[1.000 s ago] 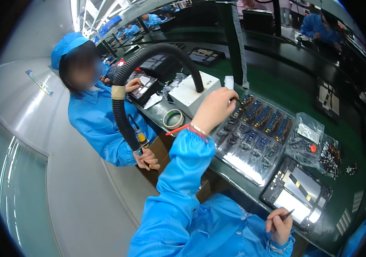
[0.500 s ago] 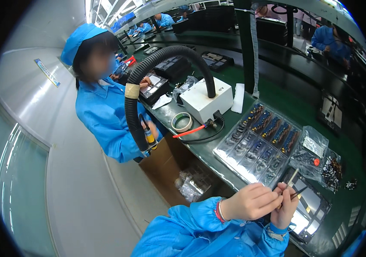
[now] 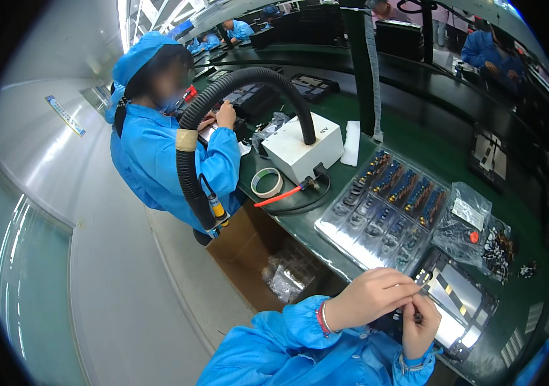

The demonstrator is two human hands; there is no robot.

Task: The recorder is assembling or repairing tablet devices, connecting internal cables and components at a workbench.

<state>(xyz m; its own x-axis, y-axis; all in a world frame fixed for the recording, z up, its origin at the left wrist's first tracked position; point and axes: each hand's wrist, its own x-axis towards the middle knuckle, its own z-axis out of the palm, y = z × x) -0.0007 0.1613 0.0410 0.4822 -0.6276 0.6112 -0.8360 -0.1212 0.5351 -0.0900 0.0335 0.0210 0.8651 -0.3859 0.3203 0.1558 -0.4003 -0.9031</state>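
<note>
My left hand [image 3: 374, 297] is closed in a pinch, its fingertips meeting my right hand at the edge of a flat device panel. My right hand [image 3: 421, 327] is also closed, its fingers curled around a small dark part that is mostly hidden. A thin pale tip shows between the two hands, too small to name. Just beyond them lies the panel [image 3: 462, 293], with a black frame, bright silvery plates and a black-and-tan strip. Next to it a clear plastic tray [image 3: 409, 239] holds rows of small blue and dark parts.
Right of the tray lie a clear plastic bag [image 3: 459, 219] and a heap of small parts [image 3: 498, 254]. Farther left stand a white box [image 3: 303, 151] with a black corrugated hose [image 3: 188, 170], and a tape roll [image 3: 267, 183]. A co-worker [image 3: 165, 148] works at the left; below is a cardboard box [image 3: 242, 244].
The pale stick and dark thin tool that stuck up from my hands no longer show that way. My hands are lower, fingertips together. The co-worker has turned toward the bench and raised a hand.
</note>
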